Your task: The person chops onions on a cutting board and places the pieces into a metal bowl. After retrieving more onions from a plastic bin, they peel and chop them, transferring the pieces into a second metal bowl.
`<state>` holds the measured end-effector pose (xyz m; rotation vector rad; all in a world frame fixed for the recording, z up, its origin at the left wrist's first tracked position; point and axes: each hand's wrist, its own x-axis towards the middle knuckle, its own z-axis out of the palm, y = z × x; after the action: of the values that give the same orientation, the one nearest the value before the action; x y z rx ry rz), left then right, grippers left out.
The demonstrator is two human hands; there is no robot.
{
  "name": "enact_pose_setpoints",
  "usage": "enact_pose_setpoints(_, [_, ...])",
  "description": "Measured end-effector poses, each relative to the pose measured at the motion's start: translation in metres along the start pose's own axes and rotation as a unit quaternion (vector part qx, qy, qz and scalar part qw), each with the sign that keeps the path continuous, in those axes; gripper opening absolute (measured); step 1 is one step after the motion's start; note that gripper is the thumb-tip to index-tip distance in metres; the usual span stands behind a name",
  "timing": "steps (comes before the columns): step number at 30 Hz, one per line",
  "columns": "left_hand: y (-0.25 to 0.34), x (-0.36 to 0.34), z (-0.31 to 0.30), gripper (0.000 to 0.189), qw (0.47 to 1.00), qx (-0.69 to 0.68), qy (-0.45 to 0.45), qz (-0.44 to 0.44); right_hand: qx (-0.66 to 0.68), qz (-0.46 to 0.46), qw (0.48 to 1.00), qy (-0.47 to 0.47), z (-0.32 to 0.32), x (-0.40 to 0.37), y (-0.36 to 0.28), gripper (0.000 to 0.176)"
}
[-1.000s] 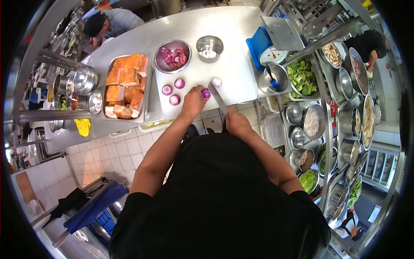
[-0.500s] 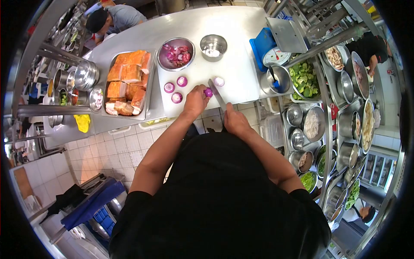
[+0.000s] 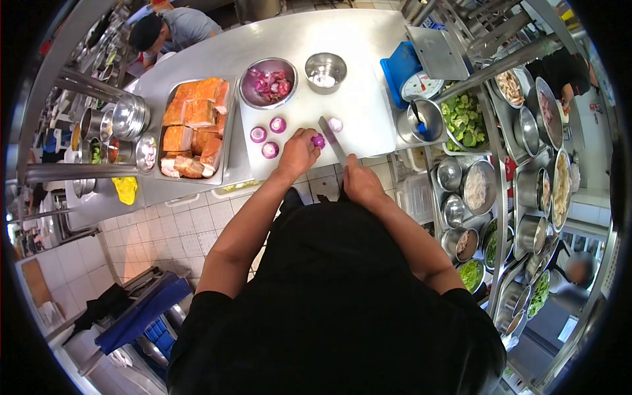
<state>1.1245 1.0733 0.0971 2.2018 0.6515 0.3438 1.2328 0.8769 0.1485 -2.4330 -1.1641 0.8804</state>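
Note:
My left hand (image 3: 301, 153) is closed around a small purple onion (image 3: 318, 141) at the near edge of the white cutting board (image 3: 362, 125). In my right hand (image 3: 363, 184) is the handle of a knife (image 3: 333, 141), its blade pointing away from me over the board, just right of the onion. Beyond the blade lies a pale cut onion piece (image 3: 335, 124). To the left of my hands sit several purple onions (image 3: 278, 124) with pale cut ends. A metal bowl of onion pieces (image 3: 268, 83) and a steel bowl (image 3: 326, 73) stand farther back on the board.
On the left is a metal tray (image 3: 226, 131) of orange-skinned meat blocks. A blue scale (image 3: 401, 69), a steel pot (image 3: 431, 120) and broccoli (image 3: 463, 120) stand right. Shelves with food bowls line the right side. A person (image 3: 181, 31) bends at the far left.
The knife blade has shifted slightly right, away from the onion in my left hand. On the far right, a person by the shelves has moved.

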Motion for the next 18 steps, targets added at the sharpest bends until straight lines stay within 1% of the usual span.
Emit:
enact_pose_setpoints(4, [0.004,0.001,-0.001,0.036,1.0,-0.008,-0.001,-0.008,-0.008,0.009,1.0,0.0,0.008,0.002,0.006,0.028])
enact_pose_setpoints(7, [0.001,0.002,-0.001,0.035,1.0,-0.008,0.003,-0.005,-0.023,0.016,0.999,-0.02,0.015,0.005,0.007,0.031])
enact_pose_setpoints(10, [-0.003,0.005,0.0,0.036,1.0,-0.004,-0.007,-0.005,-0.017,0.016,1.0,-0.016,0.005,0.001,-0.003,0.031])
enact_pose_setpoints(12, [-0.008,0.006,0.001,0.038,1.0,-0.012,-0.004,0.015,-0.013,0.024,1.0,-0.014,0.001,0.002,-0.006,0.03])
enact_pose_setpoints(16, [-0.008,0.007,-0.002,0.039,0.999,-0.028,-0.013,0.02,-0.004,0.023,1.0,-0.005,0.001,0.003,-0.004,0.028])
enact_pose_setpoints(18, [-0.003,0.008,-0.006,0.039,0.998,0.008,-0.017,0.057,-0.016,0.029,0.999,-0.008,0.002,0.003,-0.003,0.026])
